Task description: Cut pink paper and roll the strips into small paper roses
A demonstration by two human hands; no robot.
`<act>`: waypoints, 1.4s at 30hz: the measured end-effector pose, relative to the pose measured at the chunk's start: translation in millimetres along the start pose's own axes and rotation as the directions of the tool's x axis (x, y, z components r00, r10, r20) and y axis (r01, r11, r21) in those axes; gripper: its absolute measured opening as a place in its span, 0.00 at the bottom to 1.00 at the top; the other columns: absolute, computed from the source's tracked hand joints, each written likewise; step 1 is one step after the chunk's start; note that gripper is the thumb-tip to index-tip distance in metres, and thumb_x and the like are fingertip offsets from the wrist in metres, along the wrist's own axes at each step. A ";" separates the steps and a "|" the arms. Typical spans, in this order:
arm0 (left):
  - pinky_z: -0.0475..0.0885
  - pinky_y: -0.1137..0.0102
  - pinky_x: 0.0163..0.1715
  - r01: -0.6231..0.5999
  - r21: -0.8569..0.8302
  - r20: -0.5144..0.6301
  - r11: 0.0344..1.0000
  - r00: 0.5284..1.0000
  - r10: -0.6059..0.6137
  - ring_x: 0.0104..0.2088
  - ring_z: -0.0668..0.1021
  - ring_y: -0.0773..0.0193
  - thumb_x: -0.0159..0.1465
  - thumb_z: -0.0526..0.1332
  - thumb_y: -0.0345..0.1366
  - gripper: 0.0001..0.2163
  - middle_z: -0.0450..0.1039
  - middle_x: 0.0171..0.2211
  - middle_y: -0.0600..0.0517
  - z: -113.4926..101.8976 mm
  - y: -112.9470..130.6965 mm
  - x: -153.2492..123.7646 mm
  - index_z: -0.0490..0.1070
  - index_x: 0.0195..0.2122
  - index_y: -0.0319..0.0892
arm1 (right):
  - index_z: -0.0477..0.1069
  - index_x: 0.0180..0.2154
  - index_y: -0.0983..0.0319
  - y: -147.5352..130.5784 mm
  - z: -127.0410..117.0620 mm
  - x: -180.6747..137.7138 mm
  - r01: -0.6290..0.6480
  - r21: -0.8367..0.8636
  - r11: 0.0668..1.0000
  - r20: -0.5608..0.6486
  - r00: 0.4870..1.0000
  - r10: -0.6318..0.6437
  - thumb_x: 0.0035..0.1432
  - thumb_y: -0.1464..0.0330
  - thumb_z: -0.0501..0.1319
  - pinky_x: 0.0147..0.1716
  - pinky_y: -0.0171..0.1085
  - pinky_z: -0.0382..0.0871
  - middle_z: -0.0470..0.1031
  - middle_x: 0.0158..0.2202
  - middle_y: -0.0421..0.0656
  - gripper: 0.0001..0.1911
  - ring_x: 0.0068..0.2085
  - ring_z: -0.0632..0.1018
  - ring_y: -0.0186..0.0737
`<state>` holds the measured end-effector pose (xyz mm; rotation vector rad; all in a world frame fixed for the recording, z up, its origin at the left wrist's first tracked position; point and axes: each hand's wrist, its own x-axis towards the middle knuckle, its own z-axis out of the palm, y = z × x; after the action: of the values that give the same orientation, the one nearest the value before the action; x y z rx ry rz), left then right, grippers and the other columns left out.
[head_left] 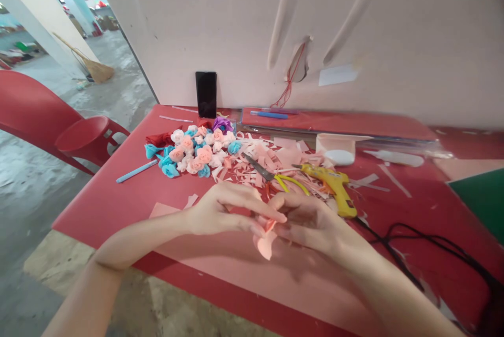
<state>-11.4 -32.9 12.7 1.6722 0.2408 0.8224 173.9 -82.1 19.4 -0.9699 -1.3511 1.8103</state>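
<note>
Between my two hands is a small piece of pink paper [266, 245], curled at its upper end with a petal-shaped flap hanging down. The fingers of my left hand [232, 210] pinch it from the left. My right hand [305, 221] grips it from the other side, its fingertips partly hidden. Both hands are above a large pink paper sheet [252, 279] on the red table [98, 192]. Just behind them lie scissors [263, 170] with yellow handles and a yellow glue gun [333, 185].
A pile of pink, white and blue paper roses [192, 153] lies at the left, beside a blue stick [137, 170]. Pink paper scraps [283, 156] spread behind the scissors. A phone [206, 94] leans on the wall. A black cable [433, 245] crosses the right side.
</note>
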 end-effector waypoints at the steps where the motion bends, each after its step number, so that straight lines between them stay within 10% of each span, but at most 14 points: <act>1: 0.72 0.76 0.30 -0.013 -0.016 -0.020 1.000 1.000 0.013 0.26 0.75 0.69 0.56 0.64 0.39 0.09 0.74 0.25 0.51 0.5 -1.0 -0.5 0.77 0.38 0.47 | 0.67 0.29 0.62 0.4 0.1 -0.1 0.005 0.006 1.000 -0.009 1.000 -0.005 0.50 0.61 0.63 0.18 0.27 0.55 0.66 0.23 0.37 0.11 0.21 0.62 0.26; 7: 0.71 0.75 0.29 0.031 -0.015 -0.115 0.999 0.993 -0.032 0.26 0.74 0.70 0.54 0.66 0.39 0.09 0.71 0.25 0.53 0.2 0.2 -0.6 0.76 0.35 0.43 | 0.67 0.29 0.61 -2.1 1.5 0.0 0.029 -0.023 0.999 -0.109 0.994 -0.031 0.51 0.64 0.62 0.18 0.26 0.61 0.69 0.24 0.37 0.08 0.21 0.68 0.28; 13: 0.69 0.76 0.31 0.295 0.206 -0.123 0.933 0.954 -0.274 0.32 0.73 0.70 0.61 0.57 0.41 0.09 0.71 0.33 0.52 -6.8 12.2 5.6 0.69 0.35 0.40 | 0.69 0.25 0.61 -7.0 3.5 5.7 0.119 -0.566 0.816 -0.243 0.922 -0.303 0.51 0.66 0.58 0.23 0.30 0.65 0.71 0.23 0.39 0.06 0.24 0.71 0.33; 18: 0.68 0.77 0.31 0.291 0.403 -0.072 0.867 0.955 -0.287 0.29 0.72 0.72 0.58 0.58 0.31 0.03 0.71 0.27 0.55 -7.0 13.4 8.5 0.68 0.27 0.39 | 0.69 0.25 0.62 -2.9 3.2 9.7 0.084 -0.692 0.717 -0.237 0.912 -0.335 0.51 0.66 0.57 0.19 0.30 0.59 0.68 0.21 0.39 0.07 0.21 0.66 0.31; 28: 0.66 0.77 0.31 0.344 0.380 -0.034 0.859 0.933 -0.359 0.26 0.71 0.73 0.56 0.61 0.28 0.03 0.70 0.24 0.57 -4.9 6.2 11.4 0.70 0.26 0.38 | 0.69 0.23 0.62 0.0 1.2 11.9 0.080 -0.659 0.748 -0.281 0.896 -0.343 0.48 0.68 0.60 0.19 0.31 0.53 0.62 0.19 0.36 0.06 0.20 0.59 0.29; 42: 0.67 0.73 0.30 0.281 0.108 -0.352 0.954 0.908 -0.228 0.27 0.69 0.70 0.57 0.56 0.40 0.11 0.62 0.24 0.56 9.1 -30.0 6.0 0.56 0.24 0.41 | 0.69 0.30 0.62 11.4 -3.0 16.0 0.151 -0.354 0.923 -0.505 0.800 -0.324 0.52 0.61 0.60 0.23 0.30 0.65 0.72 0.25 0.39 0.10 0.23 0.72 0.31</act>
<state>6.8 -28.0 -13.0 1.5927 0.7656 0.9034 167.6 -69.8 5.1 -1.2927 -1.3059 1.0231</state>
